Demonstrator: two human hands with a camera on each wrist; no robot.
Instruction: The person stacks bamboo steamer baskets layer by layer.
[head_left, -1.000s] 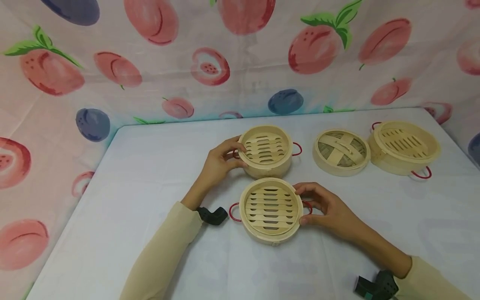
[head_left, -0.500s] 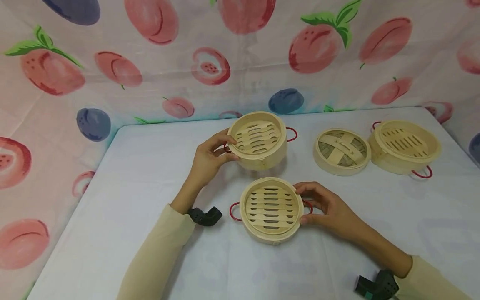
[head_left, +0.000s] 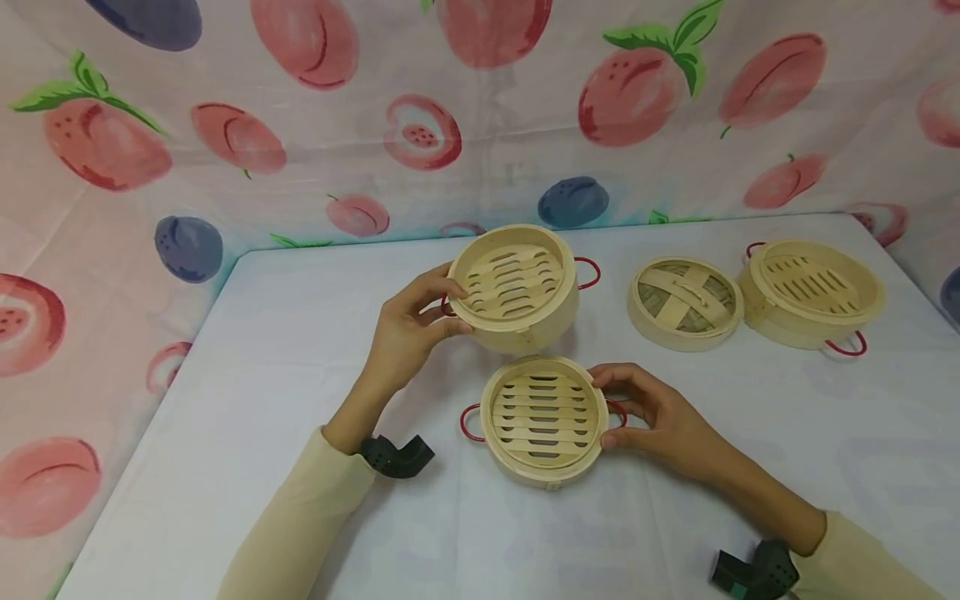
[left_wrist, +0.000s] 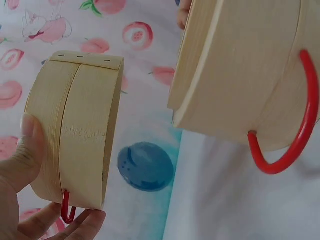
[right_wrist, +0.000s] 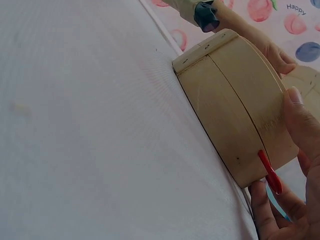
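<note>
A round bamboo steamer basket with a slatted base and red handles is raised and tilted above the table, its shadow below. My left hand grips it by its left side, thumb on the wall and fingers about the red handle, as the left wrist view shows of this basket. Nearer to me, a second bamboo steamer basket sits flat on the white table. My right hand holds its right side; in the right wrist view the thumb presses the rim of this basket, fingers near its red handle.
A woven bamboo steamer lid lies at the back right, close beside a third bamboo steamer basket with red handles. The white table ends at a fruit-print curtain behind. Black wrist cameras sit on both forearms.
My left hand has lifted its basket off the table, moving it left and toward the back; in the last half second it shifted slightly. The right hand and its basket stay put.
</note>
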